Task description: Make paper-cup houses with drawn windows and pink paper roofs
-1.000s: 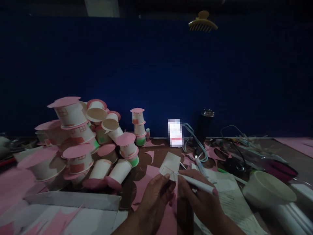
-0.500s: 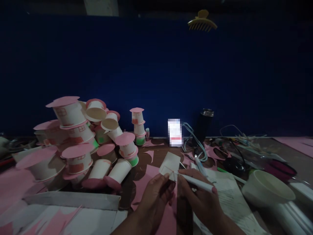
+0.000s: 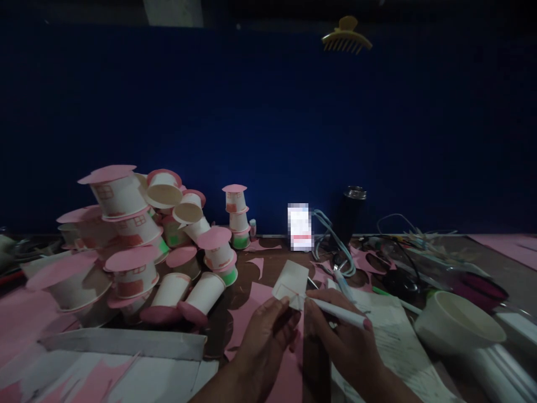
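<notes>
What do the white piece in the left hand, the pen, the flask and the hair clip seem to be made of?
White piece: matte paper or thin card; it's a thin, flat sheet with drawn lines.
Pen: probably smooth plastic, from its even white barrel.
Flask: shiny rim looks metal; the dark body's material is unclear.
Hair clip: likely molded plastic, slightly glossy, uniformly yellow.

Left hand (image 3: pixel 265 338) – white paper (image 3: pixel 292 275); right hand (image 3: pixel 348 338) – pen (image 3: pixel 340 313).

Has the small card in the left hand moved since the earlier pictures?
No, not visibly: against the bottle, the card keeps the same place, nearer and to the left.
</notes>
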`<state>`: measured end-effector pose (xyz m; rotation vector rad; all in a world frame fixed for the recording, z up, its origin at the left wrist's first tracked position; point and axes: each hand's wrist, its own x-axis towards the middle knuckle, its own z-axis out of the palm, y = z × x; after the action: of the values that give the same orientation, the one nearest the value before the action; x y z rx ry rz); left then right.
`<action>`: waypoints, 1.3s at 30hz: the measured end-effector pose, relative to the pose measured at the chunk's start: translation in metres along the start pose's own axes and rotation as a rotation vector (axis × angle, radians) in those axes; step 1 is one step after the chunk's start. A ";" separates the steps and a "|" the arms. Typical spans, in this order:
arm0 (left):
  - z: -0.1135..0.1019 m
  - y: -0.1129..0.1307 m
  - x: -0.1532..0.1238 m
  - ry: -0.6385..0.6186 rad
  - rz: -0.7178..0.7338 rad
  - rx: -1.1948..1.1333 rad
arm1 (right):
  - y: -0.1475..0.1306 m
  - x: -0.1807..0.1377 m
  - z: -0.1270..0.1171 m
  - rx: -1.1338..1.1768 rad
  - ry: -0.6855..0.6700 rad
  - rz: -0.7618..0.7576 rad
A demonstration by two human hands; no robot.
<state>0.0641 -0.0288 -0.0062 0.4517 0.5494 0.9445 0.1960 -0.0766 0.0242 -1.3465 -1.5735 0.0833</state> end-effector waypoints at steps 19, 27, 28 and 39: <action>0.000 0.001 0.000 0.038 0.001 -0.017 | -0.002 0.002 0.000 -0.008 -0.014 0.005; 0.002 0.003 -0.002 0.051 -0.020 -0.018 | -0.001 0.000 0.000 -0.014 -0.019 -0.068; 0.002 0.003 -0.002 0.047 -0.019 -0.013 | -0.001 0.000 0.001 -0.017 -0.016 -0.077; 0.000 0.004 0.000 0.010 0.017 -0.002 | -0.009 0.000 0.004 -0.047 -0.037 -0.078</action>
<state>0.0615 -0.0262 -0.0042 0.4513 0.5541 0.9640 0.1876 -0.0780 0.0276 -1.3254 -1.6669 0.0235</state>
